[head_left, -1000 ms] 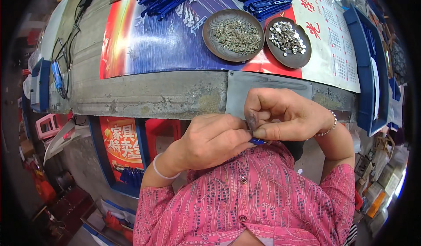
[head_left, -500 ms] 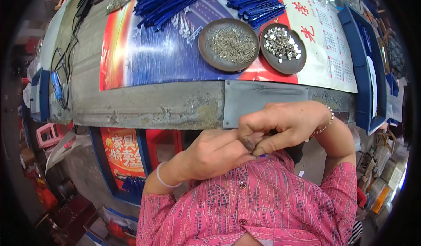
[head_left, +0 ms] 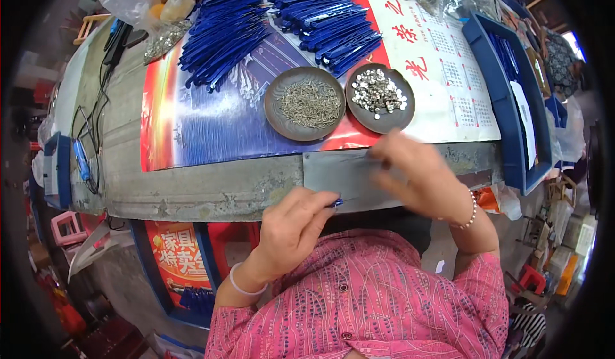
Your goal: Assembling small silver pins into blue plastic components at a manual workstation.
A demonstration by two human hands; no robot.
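My left hand (head_left: pixel 291 228) is closed at the table's front edge, in front of my chest. Between its thumb and fingertips pokes the end of a slim blue piece (head_left: pixel 337 202); the rest of it is hidden in the hand. Over the grey metal plate (head_left: pixel 327 174), my right hand (head_left: pixel 416 173) is smeared by motion, its fingers just short of a dark round dish (head_left: pixel 405 119). Shiny silver discs (head_left: pixel 378 91) lie in that dish. Beside it, on the left, a larger dark dish (head_left: pixel 275 117) holds many thin metal pins (head_left: pixel 311 103).
Two piles of long blue pieces (head_left: pixel 221 35) lie farther back on a printed calendar sheet (head_left: pixel 211 135). A blue bin (head_left: pixel 516 144) stands at the right edge. Black cable (head_left: pixel 96 112) and a blue-handled tool (head_left: pixel 82 160) lie at left. Below the table is a blue crate (head_left: pixel 150 266).
My hands were together at my chest and have come apart. The right went forward toward the dish of discs; the left moved slightly left with the blue piece. The view has shifted too.
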